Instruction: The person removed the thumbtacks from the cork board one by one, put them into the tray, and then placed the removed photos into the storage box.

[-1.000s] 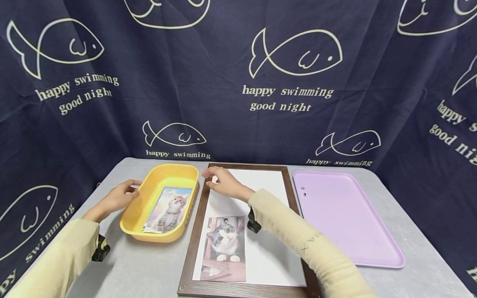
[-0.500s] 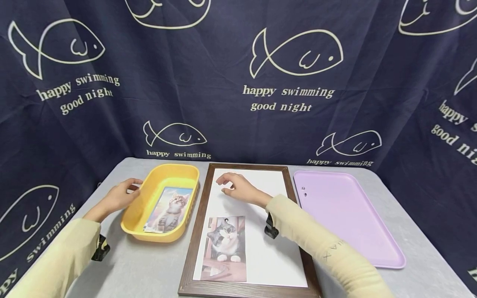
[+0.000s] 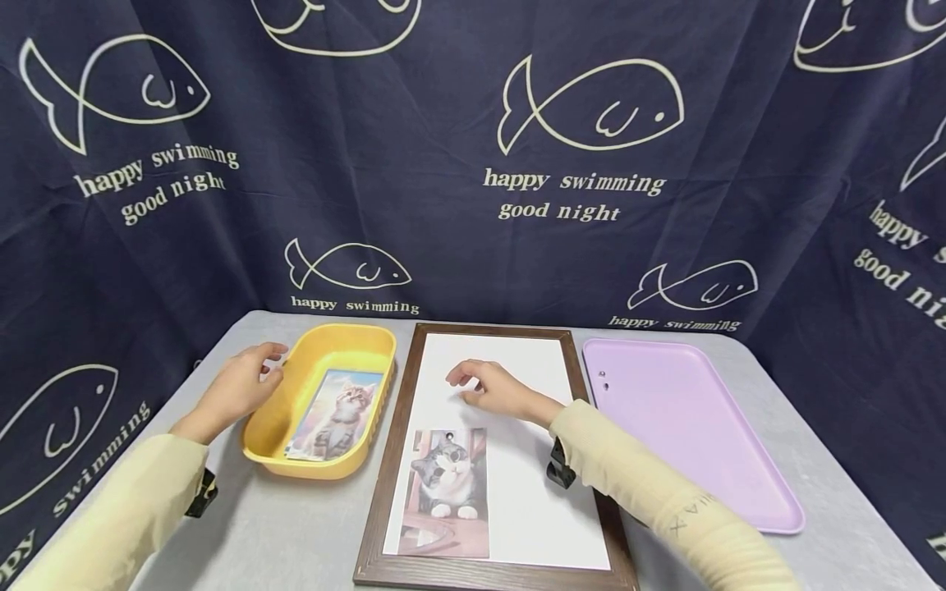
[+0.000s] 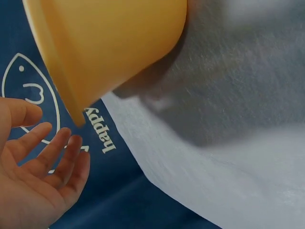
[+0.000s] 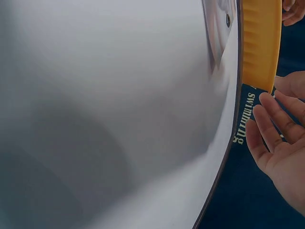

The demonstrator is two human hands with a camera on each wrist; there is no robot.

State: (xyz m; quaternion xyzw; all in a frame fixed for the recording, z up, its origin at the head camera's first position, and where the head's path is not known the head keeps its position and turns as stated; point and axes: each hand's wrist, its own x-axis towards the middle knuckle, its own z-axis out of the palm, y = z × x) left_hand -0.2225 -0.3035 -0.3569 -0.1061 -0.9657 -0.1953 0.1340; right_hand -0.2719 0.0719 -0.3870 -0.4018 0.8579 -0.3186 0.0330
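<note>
In the head view my left hand (image 3: 238, 386) is raised at the left rim of the yellow plastic bin (image 3: 277, 410), its fingers loosely bent. The left wrist view shows those fingers (image 4: 71, 162) spread near the rim with nothing in them. Inside the bin lies a kitten picture (image 3: 343, 414). My right hand (image 3: 502, 390) hovers over the white board (image 3: 547, 492), fingers relaxed and holding nothing. A grey-and-white cat picture (image 3: 447, 501) lies on the board's lower left, with a small round metal piece (image 3: 448, 437) near its top edge.
A dark brown wooden frame (image 3: 389, 476) surrounds the board. To its right lies a lilac tray (image 3: 687, 435) with two small metal pieces (image 3: 603, 379) near its upper left corner. Behind the grey table (image 3: 296, 533) hangs a navy fish-print cloth (image 3: 458, 148).
My right hand has moved from the frame's upper left edge rightward and nearer, over the board. The left hand has risen slightly at the bin's rim. The pictures stay put.
</note>
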